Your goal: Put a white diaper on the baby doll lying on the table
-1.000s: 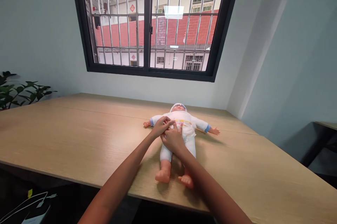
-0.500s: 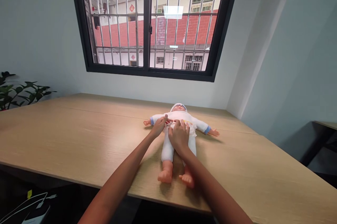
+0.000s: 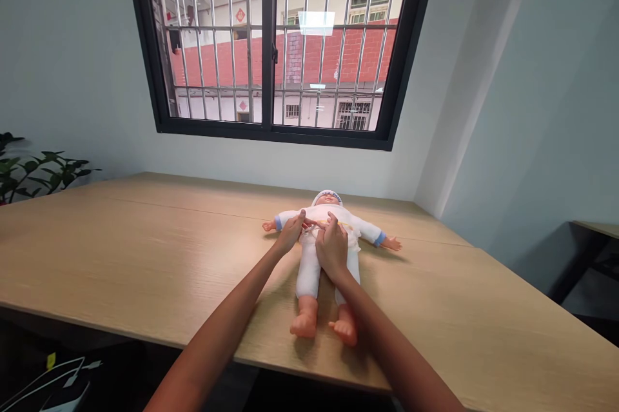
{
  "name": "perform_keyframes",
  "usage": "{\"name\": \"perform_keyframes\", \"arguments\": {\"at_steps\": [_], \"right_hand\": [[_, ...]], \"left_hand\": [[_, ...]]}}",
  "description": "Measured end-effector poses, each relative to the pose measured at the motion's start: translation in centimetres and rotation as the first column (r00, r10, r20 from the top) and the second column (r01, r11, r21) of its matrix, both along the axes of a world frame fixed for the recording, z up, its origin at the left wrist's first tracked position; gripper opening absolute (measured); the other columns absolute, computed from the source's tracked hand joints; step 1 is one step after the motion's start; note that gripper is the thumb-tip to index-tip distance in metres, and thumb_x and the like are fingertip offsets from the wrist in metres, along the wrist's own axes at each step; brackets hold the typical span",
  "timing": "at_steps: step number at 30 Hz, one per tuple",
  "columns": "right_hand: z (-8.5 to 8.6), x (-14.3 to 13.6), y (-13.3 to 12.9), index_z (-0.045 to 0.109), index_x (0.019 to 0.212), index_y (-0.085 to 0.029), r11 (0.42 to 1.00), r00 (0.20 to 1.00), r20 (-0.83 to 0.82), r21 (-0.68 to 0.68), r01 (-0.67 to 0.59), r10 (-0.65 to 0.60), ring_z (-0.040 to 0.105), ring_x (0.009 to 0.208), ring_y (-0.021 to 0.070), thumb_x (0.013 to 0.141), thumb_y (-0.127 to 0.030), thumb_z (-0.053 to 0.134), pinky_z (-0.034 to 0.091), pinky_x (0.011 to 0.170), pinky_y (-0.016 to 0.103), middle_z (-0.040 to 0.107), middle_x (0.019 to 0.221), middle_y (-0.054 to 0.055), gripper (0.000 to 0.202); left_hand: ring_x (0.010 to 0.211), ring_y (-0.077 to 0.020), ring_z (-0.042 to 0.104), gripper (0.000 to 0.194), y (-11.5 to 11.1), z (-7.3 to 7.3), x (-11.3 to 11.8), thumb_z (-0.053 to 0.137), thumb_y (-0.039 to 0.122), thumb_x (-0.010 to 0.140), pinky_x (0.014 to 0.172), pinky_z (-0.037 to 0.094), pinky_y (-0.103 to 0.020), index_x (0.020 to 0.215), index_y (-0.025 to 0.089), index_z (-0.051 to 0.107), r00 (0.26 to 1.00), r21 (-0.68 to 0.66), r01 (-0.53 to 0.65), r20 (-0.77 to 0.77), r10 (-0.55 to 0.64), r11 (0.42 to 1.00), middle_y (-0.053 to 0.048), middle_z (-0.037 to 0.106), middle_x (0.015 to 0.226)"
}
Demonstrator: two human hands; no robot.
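A baby doll in white clothes with blue cuffs lies on its back, feet toward me and arms spread. Around its waist is a white diaper with frilled edges and a yellow strip. My left hand is at the diaper's left side, thumb up, fingers closed on its edge. Over the front of the waist sits my right hand, its fingers bent inward and one finger raised. My right hand's fingertips are partly hidden, so what they pinch cannot be made out.
The wooden table extends widely on both sides, its front edge close to my forearms. Behind it is a barred window. A leafy plant stands at the far left, and white cables lie below the table at the lower left.
My right hand's fingers, spread flatter over the doll's waist before, are now curled in with one finger lifted. My left hand stays nearly in place. The doll has not visibly moved.
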State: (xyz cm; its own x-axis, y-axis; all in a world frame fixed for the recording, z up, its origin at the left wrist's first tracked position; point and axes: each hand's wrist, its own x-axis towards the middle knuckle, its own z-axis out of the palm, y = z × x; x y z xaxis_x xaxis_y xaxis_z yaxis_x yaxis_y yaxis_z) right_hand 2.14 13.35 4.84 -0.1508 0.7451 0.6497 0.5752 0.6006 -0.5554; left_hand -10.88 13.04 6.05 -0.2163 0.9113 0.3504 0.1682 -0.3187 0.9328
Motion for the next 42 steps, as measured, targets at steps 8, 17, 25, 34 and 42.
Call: {"name": "perform_keyframes", "arguments": {"at_steps": [8, 17, 25, 34, 42], "right_hand": [[-0.2, -0.2, 0.0, 0.034, 0.137, -0.007, 0.999, 0.999, 0.041, -0.006, 0.036, -0.035, 0.052, 0.122, 0.026, 0.089, -0.015, 0.033, 0.032, 0.104, 0.04, 0.068, 0.118, 0.014, 0.049], [-1.0, -0.6, -0.2, 0.025, 0.145, -0.007, 0.993, 0.99, 0.11, 0.075, 0.086, -0.094, 0.044, 0.128, 0.0291, 0.087, -0.018, 0.042, 0.024, 0.108, 0.045, 0.064, 0.125, 0.014, 0.061], [-1.0, -0.5, 0.3, 0.04, 0.132, -0.008, 0.992, 0.996, 0.043, 0.105, 0.072, -0.076, 0.05, 0.115, 0.0291, 0.087, -0.026, 0.047, 0.036, 0.099, 0.042, 0.06, 0.119, 0.018, 0.049], [-1.5, -0.5, 0.5, 0.044, 0.123, -0.008, 0.983, 0.984, 0.092, 0.122, 0.139, -0.151, 0.051, 0.107, 0.0303, 0.085, -0.025, 0.049, 0.04, 0.092, 0.041, 0.06, 0.108, 0.016, 0.042], [-1.3, -0.7, 0.4, 0.043, 0.124, -0.011, 0.958, 0.994, 0.049, 0.276, 0.08, -0.097, 0.05, 0.111, 0.0282, 0.088, -0.026, 0.051, 0.036, 0.099, 0.046, 0.062, 0.108, 0.014, 0.04]], "left_hand": [[0.08, -0.0199, 0.063, 0.052, -0.1, -0.3, -0.1, 0.037, 0.059, 0.089, 0.084, 0.051, -0.035, 0.07, 0.017, 0.062, 1.0, 0.031, 0.006, -0.031, -0.005, 0.999, -0.007, 0.07, 0.077], [0.089, -0.02, 0.064, 0.05, -2.2, 0.6, 0.8, 0.037, 0.055, 0.091, 0.089, 0.049, -0.033, 0.077, 0.017, 0.066, 0.999, 0.022, -0.006, -0.035, 0.007, 1.0, -0.008, 0.071, 0.088], [0.08, -0.0177, 0.06, 0.041, -1.0, 0.0, 0.4, 0.043, 0.052, 0.087, 0.084, 0.05, -0.032, 0.072, 0.017, 0.059, 0.999, 0.074, 0.032, -0.036, -0.029, 0.997, -0.007, 0.067, 0.081], [0.085, -0.0187, 0.062, 0.046, -1.2, -0.2, 0.4, 0.039, 0.053, 0.09, 0.088, 0.05, -0.034, 0.074, 0.017, 0.063, 0.998, 0.075, 0.011, -0.062, -0.006, 0.997, -0.007, 0.069, 0.085], [0.082, -0.0194, 0.063, 0.048, -0.9, -0.5, 0.2, 0.041, 0.056, 0.09, 0.082, 0.051, -0.033, 0.075, 0.017, 0.064, 0.998, 0.093, 0.049, -0.05, -0.045, 0.994, -0.007, 0.07, 0.081]]}}
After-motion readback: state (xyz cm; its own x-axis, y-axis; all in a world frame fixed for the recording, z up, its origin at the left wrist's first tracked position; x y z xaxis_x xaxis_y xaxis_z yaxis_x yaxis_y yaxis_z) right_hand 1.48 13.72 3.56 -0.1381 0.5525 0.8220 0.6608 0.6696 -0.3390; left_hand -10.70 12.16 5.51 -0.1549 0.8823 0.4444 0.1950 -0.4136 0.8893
